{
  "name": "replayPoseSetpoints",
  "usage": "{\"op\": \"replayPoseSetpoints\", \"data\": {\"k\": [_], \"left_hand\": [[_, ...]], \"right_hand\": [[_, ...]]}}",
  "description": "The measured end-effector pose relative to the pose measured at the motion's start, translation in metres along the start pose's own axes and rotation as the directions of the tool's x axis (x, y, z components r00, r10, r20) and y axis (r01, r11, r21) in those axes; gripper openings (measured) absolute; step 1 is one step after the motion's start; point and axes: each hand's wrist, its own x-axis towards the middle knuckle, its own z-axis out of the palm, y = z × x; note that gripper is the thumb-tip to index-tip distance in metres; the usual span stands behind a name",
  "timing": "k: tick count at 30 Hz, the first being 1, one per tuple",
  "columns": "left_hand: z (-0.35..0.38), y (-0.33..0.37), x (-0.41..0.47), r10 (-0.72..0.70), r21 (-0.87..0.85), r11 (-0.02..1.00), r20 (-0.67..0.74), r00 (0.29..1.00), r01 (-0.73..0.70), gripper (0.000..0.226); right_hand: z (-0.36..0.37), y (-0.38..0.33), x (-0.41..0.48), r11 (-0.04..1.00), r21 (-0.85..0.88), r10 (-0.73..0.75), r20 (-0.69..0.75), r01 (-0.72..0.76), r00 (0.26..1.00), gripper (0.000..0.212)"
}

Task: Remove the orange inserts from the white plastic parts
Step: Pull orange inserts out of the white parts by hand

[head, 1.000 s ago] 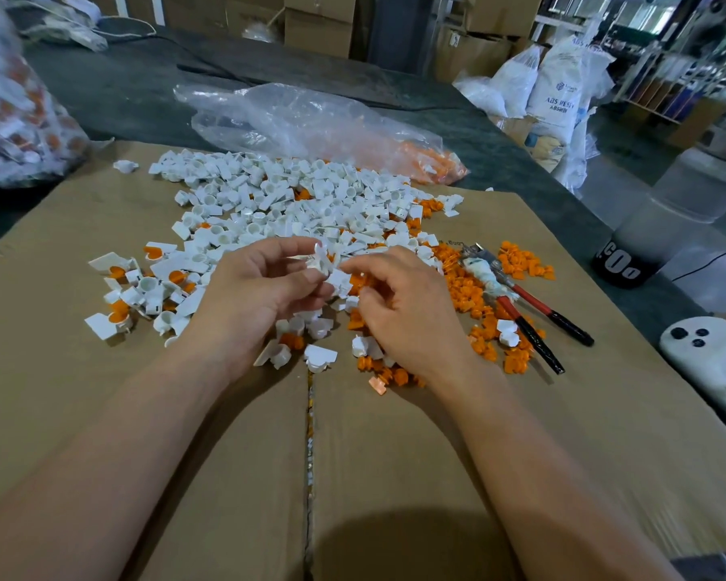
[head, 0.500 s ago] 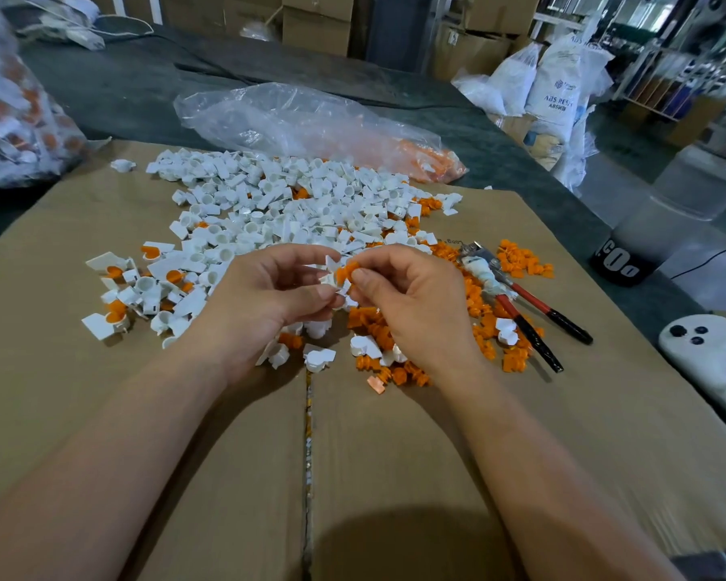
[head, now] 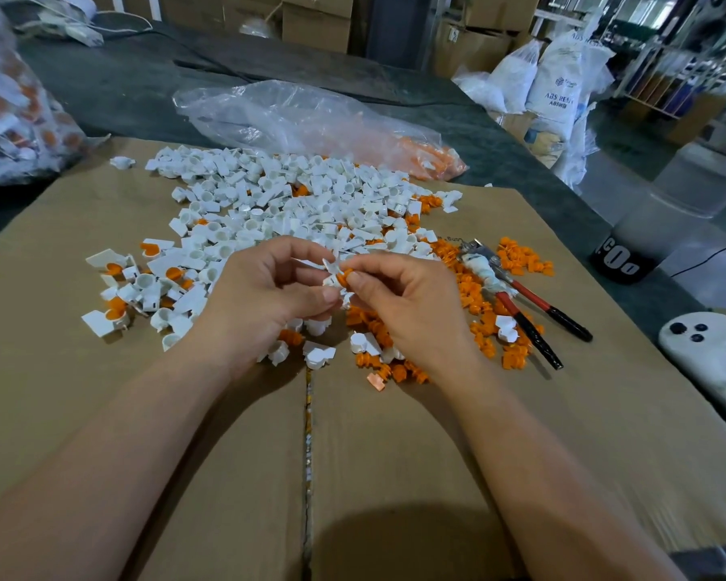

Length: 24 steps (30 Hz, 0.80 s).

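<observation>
Now left hand [head: 265, 295] pinches white part [head: 332, 271], right hand [head: 407, 304] orange insert [head: 343, 279]; bag [head: 294, 115] holds inserts [head: 430, 159].

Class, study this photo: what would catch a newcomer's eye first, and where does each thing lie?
A big heap of white plastic parts covers the far middle of the cardboard, with loose orange inserts scattered to its right. At the centre, the left hand holds one white part while the right hand pinches its orange insert.
</observation>
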Motion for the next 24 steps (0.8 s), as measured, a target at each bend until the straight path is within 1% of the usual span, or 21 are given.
{"op": "replayPoseSetpoints", "data": {"k": [2, 4, 6, 9, 12, 14, 16, 18, 21, 24], "left_hand": [[0.0004, 0.0005, 0.0002, 0.022, 0.024, 0.999, -0.022, 1.0, -0.021, 0.03], [0.0, -0.0001, 0.0006, 0.046, 0.081, 0.996, -0.032, 0.998, -0.043, 0.032], [-0.0004, -0.0012, 0.0012, 0.06, 0.126, 0.991, -0.039, 0.997, -0.055, 0.035], [0.0003, -0.003, 0.001, 0.099, 0.149, 0.985, -0.047, 0.994, -0.091, 0.037], [0.0017, -0.0038, 0.0001, 0.158, 0.183, 0.972, -0.062, 0.985, -0.144, 0.039], [0.0023, -0.0034, -0.0008, 0.194, 0.211, 0.961, -0.06, 0.979, -0.177, 0.039], [0.0032, -0.0029, -0.0019, 0.223, 0.235, 0.951, -0.065, 0.973, -0.202, 0.039], [0.0045, -0.0027, -0.0028, 0.243, 0.263, 0.94, -0.067, 0.968, -0.217, 0.04], [0.0048, -0.0012, -0.0029, 0.248, 0.288, 0.932, -0.064, 0.967, -0.22, 0.042], [0.0029, 0.0006, -0.0018, 0.206, 0.237, 0.954, -0.064, 0.976, -0.186, 0.046]], "right_hand": [[0.0019, -0.0007, -0.0003, 1.0, 0.02, -0.022, 0.004, 0.022, 1.0, 0.021], [0.0029, -0.0017, -0.0003, 0.998, 0.057, -0.014, 0.005, 0.014, 1.0, 0.019], [0.0015, -0.0016, 0.0008, 0.992, 0.126, 0.025, 0.024, -0.027, 0.999, 0.011], [-0.0005, -0.0018, 0.0018, 0.967, 0.233, 0.094, 0.064, -0.106, 0.994, 0.017], [-0.0012, -0.0031, 0.002, 0.9, 0.375, 0.199, 0.099, -0.222, 0.975, 0.008], [-0.0016, -0.0046, 0.0023, 0.833, 0.452, 0.269, 0.175, -0.32, 0.947, 0.007], [-0.0021, -0.0055, 0.0026, 0.766, 0.505, 0.307, 0.258, -0.399, 0.916, 0.007], [-0.0031, -0.0064, 0.0027, 0.729, 0.536, 0.312, 0.292, -0.425, 0.904, 0.007], [-0.0036, -0.0059, 0.0031, 0.734, 0.547, 0.29, 0.284, -0.402, 0.914, 0.008], [-0.0044, -0.0045, 0.0034, 0.803, 0.487, 0.272, 0.214, -0.344, 0.938, 0.014]]}}
